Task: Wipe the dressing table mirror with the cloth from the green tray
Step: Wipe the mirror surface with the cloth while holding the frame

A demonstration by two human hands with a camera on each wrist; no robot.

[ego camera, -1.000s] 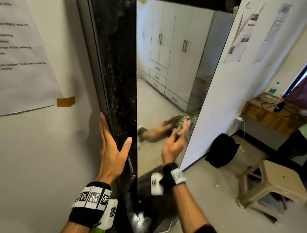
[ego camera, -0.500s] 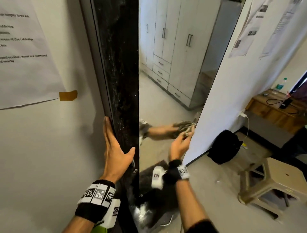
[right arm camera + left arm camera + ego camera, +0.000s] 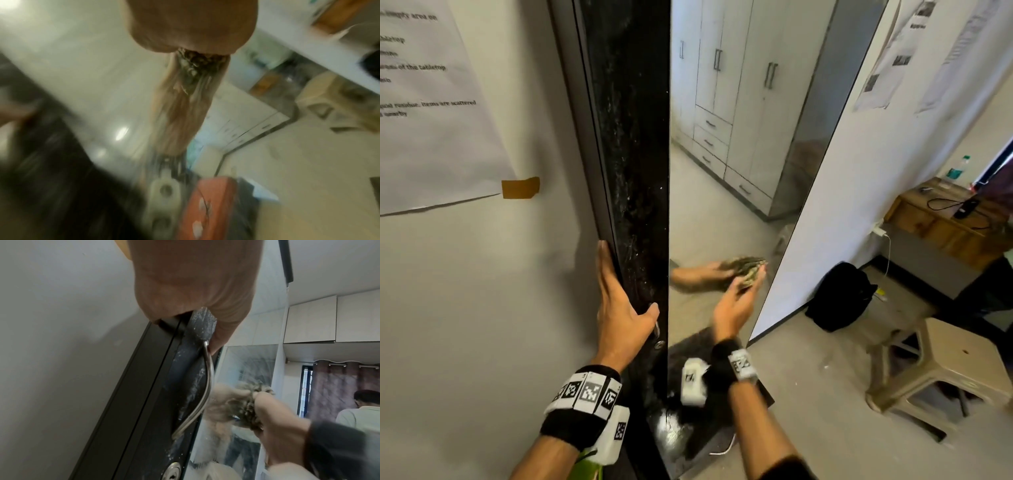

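Observation:
The tall mirror (image 3: 739, 154) is set in a black door panel. My right hand (image 3: 736, 305) grips a crumpled green-brown patterned cloth (image 3: 751, 275) and presses it on the glass low down, close to the mirror's right edge. The left wrist view shows the right hand's fingers (image 3: 277, 426) curled round the cloth (image 3: 249, 407) against the smeared mirror (image 3: 246, 366). In the blurred right wrist view the cloth (image 3: 197, 60) shows under the right hand (image 3: 191, 24). My left hand (image 3: 619, 308) clasps the panel's left edge, fingers behind it and thumb on the front. No green tray is in view.
A curved metal handle (image 3: 205, 386) and a keyhole (image 3: 173, 469) sit on the black strip below my left thumb. A white wall (image 3: 859, 171) meets the mirror's right edge. On the floor to the right are a black backpack (image 3: 839, 294) and a plastic stool (image 3: 955, 370); a wooden desk (image 3: 941, 222) stands behind.
My right hand has rubbed the cloth in small strokes near the mirror's lower right edge, shifting slightly up-right and back. The left hand has kept its hold on the panel edge.

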